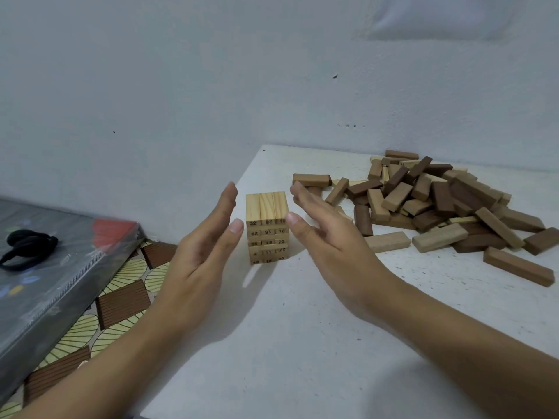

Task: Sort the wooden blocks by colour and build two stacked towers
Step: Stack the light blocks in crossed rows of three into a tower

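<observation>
1. Both forearms enter from the bottom of the frame. The left hand [205, 252] and right hand [329, 237] are held flat, fingers straight, palms facing each other, gripping nothing.
2. Between them at frame centre stands the light tower [267, 228] of pale numbered blocks, several layers of three, on the white table [302, 343]. The left hand is just beside it with a gap. The right thumb tip is at its upper right edge, and I cannot tell whether it touches.
3. This looks like squaring up the pale tower, with the second, dark tower not yet begun.
4. Next, I judge, comes either pressing both palms gently inward to align the layers or reaching right for another pale block. Even pressure matters, as a one-sided push could shear the stack.
5. A mixed pile [438, 201] of pale and brown blocks fills the right of the frame, with pale ones partly buried under brown ones. A lone brown block [518, 270] lies nearer the lower right.
6. At left, off the table, a grey sheet [54, 267] carries a black strap [27, 246] over patterned floor [121, 300]. None of it obstructs.
</observation>
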A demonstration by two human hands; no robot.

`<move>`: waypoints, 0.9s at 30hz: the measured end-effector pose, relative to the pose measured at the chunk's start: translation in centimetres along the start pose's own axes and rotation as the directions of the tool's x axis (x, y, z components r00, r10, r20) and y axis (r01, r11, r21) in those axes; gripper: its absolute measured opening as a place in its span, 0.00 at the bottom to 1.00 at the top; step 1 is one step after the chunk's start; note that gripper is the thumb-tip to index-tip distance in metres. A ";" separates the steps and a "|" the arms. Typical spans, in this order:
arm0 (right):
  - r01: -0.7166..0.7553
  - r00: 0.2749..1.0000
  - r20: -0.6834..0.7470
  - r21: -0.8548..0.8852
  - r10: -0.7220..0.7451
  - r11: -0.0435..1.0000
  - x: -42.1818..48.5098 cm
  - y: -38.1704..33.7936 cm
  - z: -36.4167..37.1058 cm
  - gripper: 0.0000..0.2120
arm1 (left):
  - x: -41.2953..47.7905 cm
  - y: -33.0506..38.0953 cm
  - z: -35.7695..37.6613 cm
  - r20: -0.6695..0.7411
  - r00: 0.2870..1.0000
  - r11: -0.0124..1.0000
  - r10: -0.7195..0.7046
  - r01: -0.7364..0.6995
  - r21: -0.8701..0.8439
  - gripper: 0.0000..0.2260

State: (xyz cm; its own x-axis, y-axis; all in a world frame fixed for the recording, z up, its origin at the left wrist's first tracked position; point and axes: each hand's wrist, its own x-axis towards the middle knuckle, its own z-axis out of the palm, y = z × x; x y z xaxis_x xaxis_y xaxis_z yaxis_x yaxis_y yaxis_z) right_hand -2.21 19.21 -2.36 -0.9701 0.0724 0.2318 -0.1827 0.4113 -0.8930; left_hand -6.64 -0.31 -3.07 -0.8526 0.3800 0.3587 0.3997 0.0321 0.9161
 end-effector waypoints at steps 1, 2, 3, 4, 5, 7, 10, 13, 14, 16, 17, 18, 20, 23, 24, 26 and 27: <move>0.022 1.000 -0.022 0.005 -0.022 1.000 0.0 -0.1 -0.2 0.26 | 0.2 0.3 -0.2 -0.021 1.000 1.000 0.020 -0.020 -0.009 0.23; 0.044 0.998 -0.045 -0.002 -0.044 0.999 -0.1 -0.3 -0.5 0.25 | 0.4 0.6 -0.3 -0.036 0.999 0.999 0.039 -0.039 -0.016 0.21; 0.068 0.995 -0.068 -0.015 -0.069 0.998 -0.1 -0.6 -0.9 0.23 | 0.6 1.0 -0.5 -0.042 0.997 0.998 0.058 -0.059 -0.021 0.19; 0.094 0.991 -0.088 -0.027 -0.096 0.995 -0.2 -0.9 -1.3 0.20 | 0.8 1.3 -0.7 -0.038 0.996 0.997 0.082 -0.083 -0.012 0.17; 0.121 0.986 -0.107 -0.042 -0.124 0.992 -0.2 -1.3 -1.8 0.18 | 1.0 1.5 -0.9 -0.023 0.994 0.994 0.109 -0.109 0.013 0.14; 0.153 0.977 -0.138 -0.079 -0.163 0.985 -0.4 -2.2 -3.0 0.12 | 1.4 1.9 -1.1 0.016 0.988 0.985 0.155 -0.156 0.070 0.12; 0.191 0.966 -0.147 -0.148 -0.212 0.970 -0.8 -3.2 -5.4 0.06 | 2.5 3.1 -1.2 0.056 0.974 0.960 0.218 -0.224 0.170 0.07; 0.207 0.965 -0.105 -0.254 -0.240 0.945 -0.8 -3.7 -8.5 0.06 | 4.2 4.8 -1.0 0.138 0.963 0.914 0.234 -0.266 0.308 0.05; 0.195 0.968 -0.095 -0.287 -0.230 0.938 -0.6 -3.6 -9.7 0.06 | 5.0 5.4 -0.8 0.189 0.957 0.897 0.218 -0.273 0.347 0.06; 0.154 0.976 -0.089 -0.357 -0.197 0.921 -0.1 -3.2 -12.3 0.06 | 6.5 6.3 -0.1 0.296 0.938 0.871 0.182 -0.294 0.394 0.08; 0.132 0.981 -0.078 -0.396 -0.177 0.909 0.2 -2.9 -13.6 0.06 | 7.3 6.6 0.4 0.340 0.925 0.863 0.167 -0.304 0.404 0.08; 0.116 0.986 -0.054 -0.440 -0.156 0.890 0.5 -2.4 -14.8 0.05 | 8.1 6.8 0.9 0.379 0.913 0.856 0.151 -0.313 0.411 0.07; 0.102 0.994 0.018 -0.535 -0.110 0.838 1.0 -1.6 -17.1 0.06 | 9.7 7.1 2.0 0.476 0.875 0.843 0.088 -0.320 0.433 0.08; 0.113 0.992 0.112 -0.633 -0.054 0.766 1.6 -0.4 -20.0 0.10 | 12.4 7.0 3.5 0.658 0.752 0.766 -0.029 -0.406 0.498 0.12; 0.116 0.991 0.128 -0.654 -0.043 0.747 1.9 -0.1 -20.8 0.11 | 13.3 7.0 3.8 0.701 0.710 0.740 -0.073 -0.433 0.515 0.13; 0.131 0.988 0.149 -0.685 -0.038 0.717 2.6 0.6 -22.0 0.13 | 15.0 6.9 4.5 0.741 0.655 0.698 -0.147 -0.462 0.547 0.16; 0.139 0.987 0.158 -0.696 -0.038 0.704 3.0 0.9 -22.3 0.14 | 15.9 6.7 4.8 0.745 0.645 0.681 -0.170 -0.469 0.562 0.16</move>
State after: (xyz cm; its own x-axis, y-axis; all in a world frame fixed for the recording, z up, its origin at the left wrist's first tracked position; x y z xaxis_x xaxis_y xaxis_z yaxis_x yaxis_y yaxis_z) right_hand -1.70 40.06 6.14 -0.9755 -0.0880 0.2018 -0.1520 0.9323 -0.3282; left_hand -15.86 10.37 7.92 -0.3672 0.9284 -0.0575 0.8616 0.3627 0.3550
